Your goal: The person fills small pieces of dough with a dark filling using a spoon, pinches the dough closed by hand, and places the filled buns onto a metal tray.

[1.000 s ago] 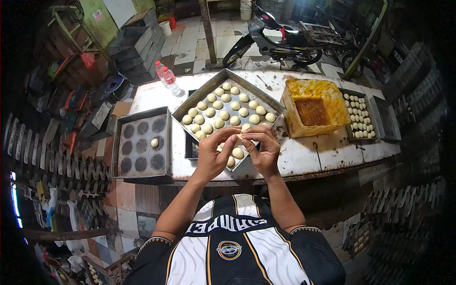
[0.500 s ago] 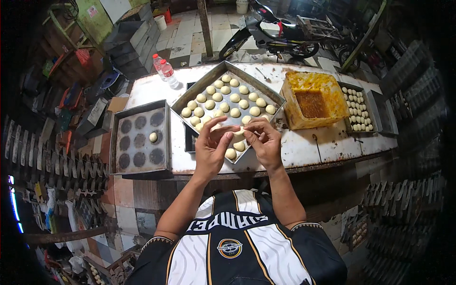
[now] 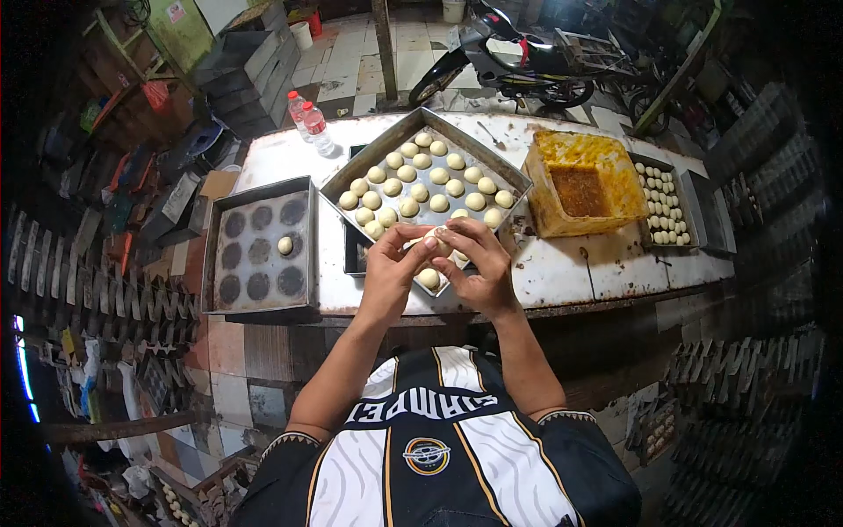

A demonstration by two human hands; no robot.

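Note:
Over the near corner of a square metal tray (image 3: 373, 151), my left hand (image 3: 392, 268) and my right hand (image 3: 485, 268) meet with fingertips together. Pinched between them is a small pale dough ball (image 3: 436, 235), mostly covered by the fingers. Both hands are closed on it. Rows of round dough balls (image 3: 420, 192) fill the tray, set cornerwise on the table; those under my hands are partly hidden. To the left, a second metal tray (image 3: 312, 272) has dark round marks on its base, with one dough ball (image 3: 285, 245) on it.
A yellow-smeared tub (image 3: 549, 209) stands right of the dough tray on the white table (image 3: 562, 281). Beyond it lies another tray of dough balls (image 3: 665, 204). Two red-capped bottles (image 3: 317, 132) stand at the back left. A motorcycle (image 3: 518, 70) is parked behind the table.
My hands have drawn closer together, the right one moving left, and the fingers now cover more of the dough ball. The trays keep their places.

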